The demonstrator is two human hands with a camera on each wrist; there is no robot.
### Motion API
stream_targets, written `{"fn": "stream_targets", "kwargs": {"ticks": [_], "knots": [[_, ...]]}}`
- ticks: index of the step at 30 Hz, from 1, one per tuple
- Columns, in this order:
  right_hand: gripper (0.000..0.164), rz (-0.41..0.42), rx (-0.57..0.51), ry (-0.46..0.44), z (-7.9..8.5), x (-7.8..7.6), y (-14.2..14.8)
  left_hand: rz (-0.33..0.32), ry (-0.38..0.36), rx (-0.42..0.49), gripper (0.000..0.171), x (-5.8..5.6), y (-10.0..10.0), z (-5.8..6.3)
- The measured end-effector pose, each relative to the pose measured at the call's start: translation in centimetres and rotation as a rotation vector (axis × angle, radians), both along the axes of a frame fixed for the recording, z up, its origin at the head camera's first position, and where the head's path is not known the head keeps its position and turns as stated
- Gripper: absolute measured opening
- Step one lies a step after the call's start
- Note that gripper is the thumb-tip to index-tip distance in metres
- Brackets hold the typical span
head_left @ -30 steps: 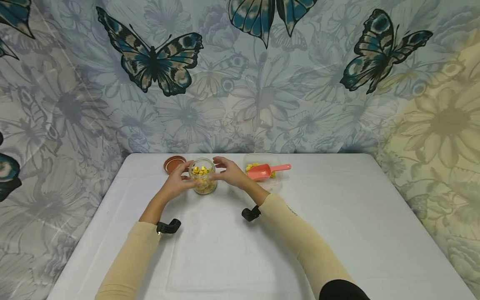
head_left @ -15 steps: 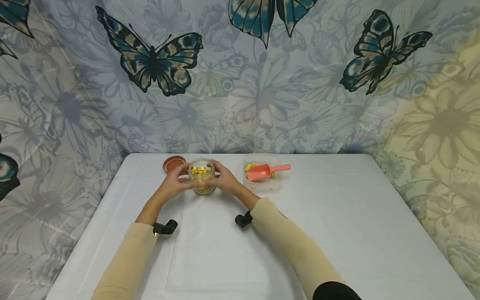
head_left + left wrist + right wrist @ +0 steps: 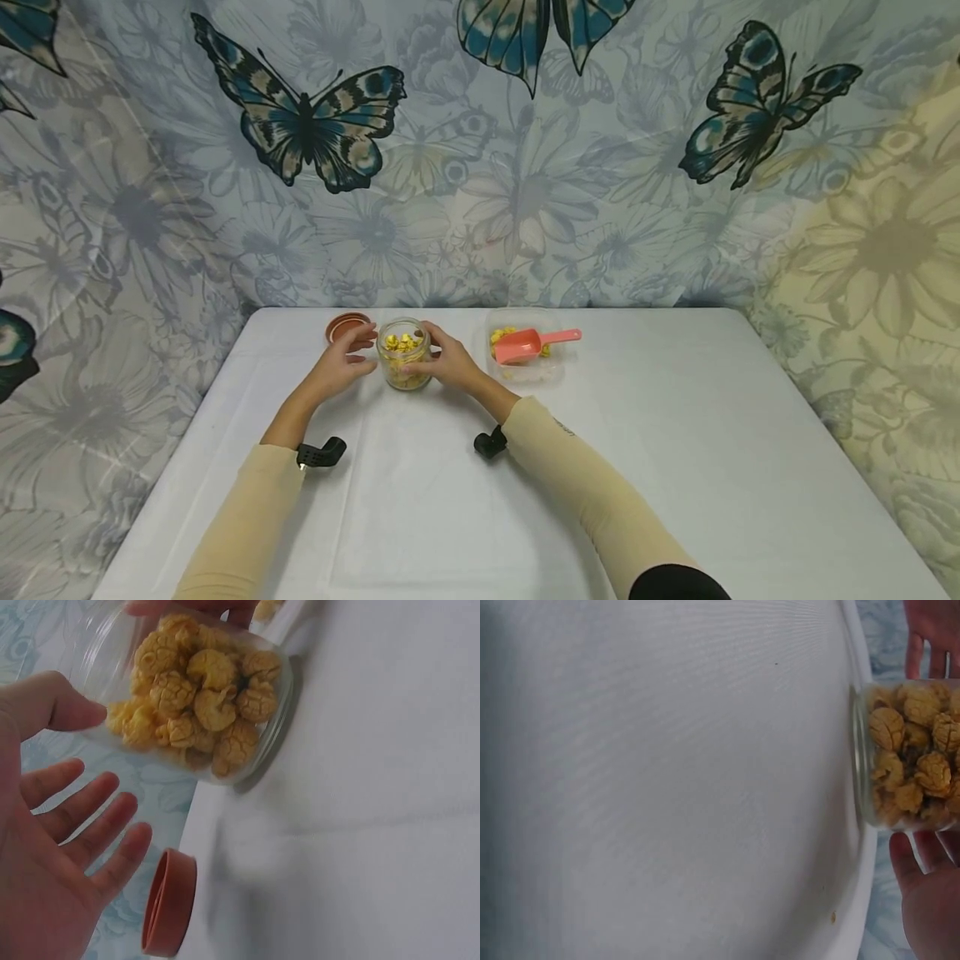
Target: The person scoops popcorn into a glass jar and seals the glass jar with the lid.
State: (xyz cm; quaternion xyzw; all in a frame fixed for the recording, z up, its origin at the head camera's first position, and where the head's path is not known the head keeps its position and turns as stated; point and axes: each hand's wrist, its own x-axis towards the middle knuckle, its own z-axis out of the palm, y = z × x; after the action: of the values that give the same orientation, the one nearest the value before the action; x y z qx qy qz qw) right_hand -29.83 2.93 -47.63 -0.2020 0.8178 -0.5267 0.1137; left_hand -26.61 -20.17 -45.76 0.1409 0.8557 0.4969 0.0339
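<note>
An uncapped glass jar (image 3: 402, 373) of yellow caramel popcorn (image 3: 214, 690) stands upright near the table's far edge. My right hand (image 3: 456, 365) holds it from the right, thumb at the front and fingers round the side. To the left of the jar, my left hand (image 3: 336, 370) is apart from the glass in the head view. Its fingers (image 3: 90, 810) are spread in the left wrist view, with the thumb close to the jar. A red-brown lid (image 3: 172, 900) lies on the table behind the left hand, partly hidden by it in the head view.
Right of the jar is a clear plastic container (image 3: 555, 372) with some popcorn. A pink scoop (image 3: 519, 346) lies across it, handle to the right. White cloth covers the table (image 3: 450, 517); a small crumb (image 3: 833, 917) lies on it. Butterfly-patterned fabric (image 3: 540, 200) hangs behind.
My right hand has come in from the right and taken hold of the jar. My left hand has let go and drawn back leftward. The jar has hardly shifted.
</note>
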Motion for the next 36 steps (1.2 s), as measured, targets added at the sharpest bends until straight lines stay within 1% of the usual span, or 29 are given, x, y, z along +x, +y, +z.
{"fn": "stream_targets", "kwargs": {"ticks": [3, 7, 10, 18, 21, 24, 28, 30, 33, 36], "knots": [[0.085, 0.006, 0.003, -0.003, 0.0, 0.0, 0.0, 0.047, -0.017, -0.038, 0.069, -0.1, -0.5, 0.3], [0.086, 0.006, 0.018, -0.004, 0.0, 0.0, 0.1, 0.137, -0.044, -0.117, 0.075, -0.4, -1.0, 0.8], [0.086, 0.004, 0.023, -0.004, 0.0, 0.0, 0.1, 0.188, -0.046, -0.159, 0.078, -0.8, -1.4, 0.8], [0.083, 0.003, 0.02, 0.009, -0.1, 0.1, 0.2, 0.275, -0.007, -0.216, 0.084, -2.1, -2.5, -0.6], [0.083, -0.002, 0.026, 0.009, 0.0, 0.2, 0.2, 0.298, -0.014, -0.259, 0.089, -2.6, -3.0, -1.0], [0.083, -0.004, 0.021, 0.014, 0.0, 0.2, 0.3, 0.314, -0.046, -0.296, 0.095, -3.2, -3.5, -1.4], [0.082, 0.005, 0.01, 0.022, 0.0, 0.1, 0.3, 0.327, -0.099, -0.309, 0.102, -3.7, -3.9, -1.7], [0.082, 0.009, 0.008, 0.025, 0.0, 0.0, 0.3, 0.332, -0.112, -0.31, 0.104, -3.9, -4.1, -1.9], [0.081, 0.012, 0.005, 0.032, -0.1, 0.0, 0.3, 0.336, -0.117, -0.324, 0.105, -4.2, -4.2, -2.1], [0.081, 0.017, 0.005, 0.036, 0.0, 0.0, 0.3, 0.344, -0.119, -0.363, 0.104, -4.6, -4.3, -2.2]]}}
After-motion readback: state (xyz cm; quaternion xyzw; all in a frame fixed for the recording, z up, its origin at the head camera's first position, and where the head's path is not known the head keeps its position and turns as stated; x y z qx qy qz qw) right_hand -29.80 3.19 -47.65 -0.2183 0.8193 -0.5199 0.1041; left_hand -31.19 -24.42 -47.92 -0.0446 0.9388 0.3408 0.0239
